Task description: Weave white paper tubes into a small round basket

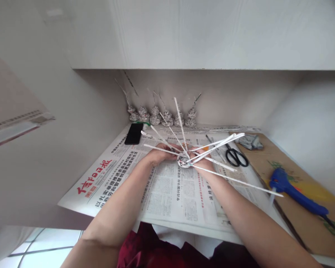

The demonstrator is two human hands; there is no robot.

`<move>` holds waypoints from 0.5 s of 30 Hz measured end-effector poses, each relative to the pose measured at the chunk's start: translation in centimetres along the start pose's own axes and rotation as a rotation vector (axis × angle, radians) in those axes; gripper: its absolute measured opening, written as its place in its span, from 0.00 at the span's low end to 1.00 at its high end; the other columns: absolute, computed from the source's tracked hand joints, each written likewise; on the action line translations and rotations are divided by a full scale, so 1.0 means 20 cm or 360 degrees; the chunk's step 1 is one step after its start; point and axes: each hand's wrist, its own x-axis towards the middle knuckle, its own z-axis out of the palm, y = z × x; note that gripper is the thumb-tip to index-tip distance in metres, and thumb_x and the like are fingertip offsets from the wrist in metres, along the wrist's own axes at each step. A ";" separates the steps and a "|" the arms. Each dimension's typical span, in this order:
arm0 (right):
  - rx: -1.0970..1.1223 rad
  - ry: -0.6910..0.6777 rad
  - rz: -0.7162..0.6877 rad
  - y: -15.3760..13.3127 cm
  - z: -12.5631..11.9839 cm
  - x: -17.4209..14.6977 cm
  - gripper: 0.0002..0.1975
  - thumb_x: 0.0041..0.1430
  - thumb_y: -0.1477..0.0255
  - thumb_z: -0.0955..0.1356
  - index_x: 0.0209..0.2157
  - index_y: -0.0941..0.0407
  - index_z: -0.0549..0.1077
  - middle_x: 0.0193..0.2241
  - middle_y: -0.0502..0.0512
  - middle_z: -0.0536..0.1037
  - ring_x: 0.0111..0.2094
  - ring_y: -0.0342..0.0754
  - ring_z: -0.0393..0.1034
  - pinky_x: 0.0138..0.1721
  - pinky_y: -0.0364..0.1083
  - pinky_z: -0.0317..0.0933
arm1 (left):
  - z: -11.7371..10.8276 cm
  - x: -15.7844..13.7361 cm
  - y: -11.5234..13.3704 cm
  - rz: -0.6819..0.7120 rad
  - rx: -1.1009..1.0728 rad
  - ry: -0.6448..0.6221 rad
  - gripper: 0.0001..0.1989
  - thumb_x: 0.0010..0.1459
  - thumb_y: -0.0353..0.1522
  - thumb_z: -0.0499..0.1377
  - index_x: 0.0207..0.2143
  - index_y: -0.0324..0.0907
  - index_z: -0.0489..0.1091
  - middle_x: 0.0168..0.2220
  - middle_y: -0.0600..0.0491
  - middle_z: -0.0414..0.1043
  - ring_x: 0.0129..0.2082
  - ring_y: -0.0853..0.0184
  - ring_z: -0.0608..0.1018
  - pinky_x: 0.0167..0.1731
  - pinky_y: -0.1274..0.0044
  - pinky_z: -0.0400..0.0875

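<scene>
- Head view, clock centred on the small, round woven piece (185,161): the left hand (166,152) and right hand (200,153) grasp it, fingers partly hidden behind stiff white paper strips (231,139).
- 11 o'clock: 6 bulbous coiled figures (155,117), some partly covered.
- 10 o'clock: flat black phone (134,134).
- 3 o'clock: scissors (236,158), blades hard to make out.
- Between 3 and 4: blue glue gun (301,199), cord cut off by the frame.

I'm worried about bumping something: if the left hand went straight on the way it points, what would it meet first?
Most likely the small woven paper piece, right by the left hand's fingers; exact depth there is hard to judge.
</scene>
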 end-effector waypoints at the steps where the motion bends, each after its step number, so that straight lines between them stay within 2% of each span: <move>1: -0.0007 -0.0001 -0.0003 0.00 0.00 0.00 0.08 0.47 0.65 0.68 0.27 0.55 0.75 0.26 0.54 0.78 0.27 0.51 0.72 0.32 0.50 0.67 | 0.00 0.00 -0.01 -0.0036 -0.0019 0.0030 0.24 0.35 0.29 0.71 0.39 0.38 0.76 0.37 0.47 0.79 0.38 0.62 0.79 0.42 0.70 0.74; 6: -0.0087 -0.0078 -0.0078 -0.02 -0.01 -0.01 0.05 0.46 0.67 0.69 0.25 0.53 0.75 0.26 0.52 0.78 0.30 0.51 0.73 0.36 0.50 0.67 | -0.02 0.02 -0.04 -0.0163 -0.0017 0.0081 0.23 0.37 0.34 0.71 0.39 0.37 0.76 0.35 0.47 0.78 0.31 0.67 0.79 0.32 0.75 0.75; 11: 0.0039 -0.0105 -0.0019 -0.05 0.01 -0.05 0.08 0.47 0.65 0.68 0.27 0.55 0.75 0.24 0.51 0.78 0.24 0.47 0.71 0.29 0.46 0.65 | -0.04 0.03 -0.06 -0.0033 0.0090 0.0013 0.19 0.37 0.34 0.70 0.34 0.36 0.77 0.30 0.49 0.77 0.27 0.69 0.77 0.27 0.78 0.73; 15: 0.0048 -0.0135 -0.0002 -0.04 0.01 -0.04 0.09 0.47 0.66 0.69 0.29 0.56 0.76 0.25 0.52 0.78 0.25 0.47 0.70 0.29 0.45 0.65 | -0.03 0.02 -0.04 0.0064 0.0243 -0.0033 0.14 0.41 0.34 0.68 0.32 0.37 0.77 0.29 0.49 0.77 0.26 0.69 0.76 0.27 0.78 0.72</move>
